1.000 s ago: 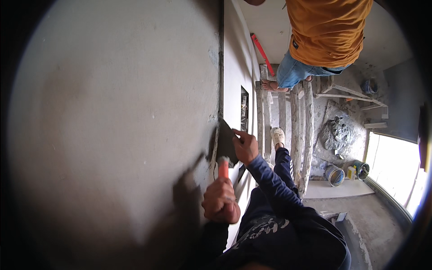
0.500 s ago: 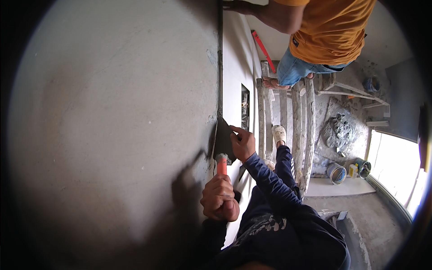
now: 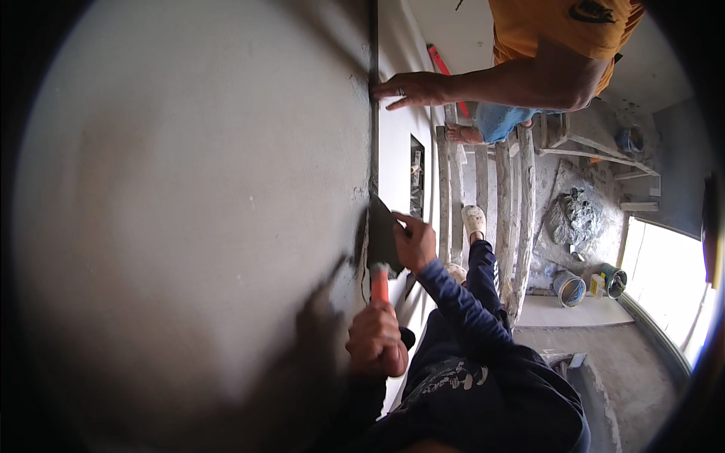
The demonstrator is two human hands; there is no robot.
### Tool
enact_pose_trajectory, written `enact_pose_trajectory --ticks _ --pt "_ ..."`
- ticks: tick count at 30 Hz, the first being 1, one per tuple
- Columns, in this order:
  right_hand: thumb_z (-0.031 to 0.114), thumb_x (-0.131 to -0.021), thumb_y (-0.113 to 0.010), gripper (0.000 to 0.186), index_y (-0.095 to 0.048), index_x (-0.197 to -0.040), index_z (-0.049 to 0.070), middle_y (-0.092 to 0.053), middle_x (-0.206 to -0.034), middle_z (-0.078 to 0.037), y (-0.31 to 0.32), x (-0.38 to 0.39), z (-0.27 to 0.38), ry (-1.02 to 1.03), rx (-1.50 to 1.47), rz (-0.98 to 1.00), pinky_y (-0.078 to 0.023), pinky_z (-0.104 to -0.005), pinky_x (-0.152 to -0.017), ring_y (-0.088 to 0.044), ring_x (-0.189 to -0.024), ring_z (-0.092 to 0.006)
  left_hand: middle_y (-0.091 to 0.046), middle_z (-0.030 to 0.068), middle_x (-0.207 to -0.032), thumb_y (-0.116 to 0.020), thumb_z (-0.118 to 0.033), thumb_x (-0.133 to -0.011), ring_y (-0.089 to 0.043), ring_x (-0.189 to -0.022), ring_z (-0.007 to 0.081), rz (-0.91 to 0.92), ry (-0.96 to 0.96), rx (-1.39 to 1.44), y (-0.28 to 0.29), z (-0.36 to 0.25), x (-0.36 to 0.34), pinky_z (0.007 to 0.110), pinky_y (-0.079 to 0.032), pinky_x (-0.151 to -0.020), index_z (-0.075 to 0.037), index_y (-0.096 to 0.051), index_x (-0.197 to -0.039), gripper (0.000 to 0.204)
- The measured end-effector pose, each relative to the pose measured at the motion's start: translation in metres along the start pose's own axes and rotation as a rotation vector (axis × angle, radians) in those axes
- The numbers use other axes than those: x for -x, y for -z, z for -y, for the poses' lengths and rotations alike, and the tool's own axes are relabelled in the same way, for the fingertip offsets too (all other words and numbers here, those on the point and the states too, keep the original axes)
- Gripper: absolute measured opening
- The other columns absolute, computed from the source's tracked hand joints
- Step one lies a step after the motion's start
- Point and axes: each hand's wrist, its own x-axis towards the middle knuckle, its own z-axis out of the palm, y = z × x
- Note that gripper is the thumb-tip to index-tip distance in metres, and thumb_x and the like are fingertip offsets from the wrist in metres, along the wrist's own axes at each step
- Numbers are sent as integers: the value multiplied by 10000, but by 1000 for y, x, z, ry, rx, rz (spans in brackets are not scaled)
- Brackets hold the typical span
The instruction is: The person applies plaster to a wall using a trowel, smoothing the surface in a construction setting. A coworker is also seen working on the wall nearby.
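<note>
My left hand [image 3: 375, 340] is closed around the orange handle [image 3: 380, 287] of a trowel. The dark, pointed blade [image 3: 382, 234] lies along the rough joint [image 3: 374, 151] between the grey plastered wall [image 3: 204, 196] and a white strip of surface [image 3: 396, 166]. My right hand [image 3: 415, 243] has its fingers on the blade's right edge, just above the handle. A dark rectangular opening [image 3: 417, 177] with parts inside it sits in the white strip, above my right hand.
A co-worker in an orange shirt [image 3: 559, 30] has a hand [image 3: 415, 90] at the joint, further up. Weathered timber planks [image 3: 503, 211] bear our feet, near a red level [image 3: 439, 60]. Buckets [image 3: 568, 288], crumpled grey material [image 3: 575, 215] and a bright opening [image 3: 664, 275] are at right.
The co-worker's arm has swung down and across, the hand now resting at the joint. My hands and trowel have shifted only slightly.
</note>
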Motion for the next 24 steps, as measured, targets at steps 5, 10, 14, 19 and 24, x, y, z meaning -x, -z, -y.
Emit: enact_pose_trajectory --ticks 5,10,14,19,24 --pt "179 -836 -591 288 -695 -1093 104 -628 -637 -154 9 -1 10 -116 17 123 -480 -377 -560 -626 -555 -278 -430 30 -491 -595 -267 -895 -417 -442 147 -55 26 73 0 0 2 335 -382 -541 -80 -391 -615 394" --pt "154 -822 -604 279 -698 -1075 84 -628 -619 -144 7 -1 17 -148 36 109 -477 -370 -553 -623 -539 -261 -440 41 -482 -567 -192 -864 -435 -432 160 -20 21 48 0 0 -6 349 -402 -514 -65 -376 -584 362" --pt "173 -828 -600 271 -701 -1063 85 -644 -647 -162 5 11 6 -98 -8 58 -493 -382 -565 -653 -580 -281 -460 64 -483 -512 -84 -790 -464 -411 193 72 -17 21 3 -9 -4 360 -460 -484 -46 -379 -561 268" --pt "193 -823 -613 262 -711 -1049 107 -643 -647 -152 -2 -28 13 -151 12 48 -496 -392 -560 -651 -576 -288 -465 74 -495 -480 -63 -781 -470 -418 194 -50 -59 37 -2 22 -13 373 -462 -490 -25 -391 -560 242" --pt "203 -821 -608 260 -716 -1042 121 -658 -682 -159 0 -16 -4 -102 27 66 -523 -391 -613 -670 -636 -313 -430 63 -477 -500 -80 -791 -448 -411 188 -16 -87 40 -4 20 -11 366 -438 -468 -30 -380 -555 269"
